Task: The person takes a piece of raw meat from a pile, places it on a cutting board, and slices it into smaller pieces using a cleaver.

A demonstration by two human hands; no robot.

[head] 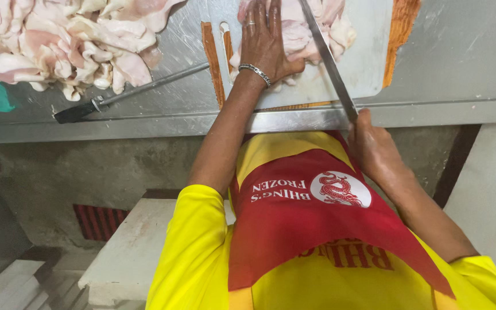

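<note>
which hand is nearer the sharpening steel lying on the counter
Left. The left hand presses meat on the board, beside the steel. The right hand holds the knife, farther off.

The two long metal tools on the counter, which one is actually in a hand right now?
The knife, gripped by the right hand and angled across the white cutting board. The sharpening steel lies untouched on the steel counter.

knife [325, 60]: shiny metal | board [368, 63]: matt plastic | table [460, 51]: scratched steel

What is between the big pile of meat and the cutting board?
In the head view, a sharpening steel with a black handle lies on bare metal table between the meat pile and cutting board.
</note>
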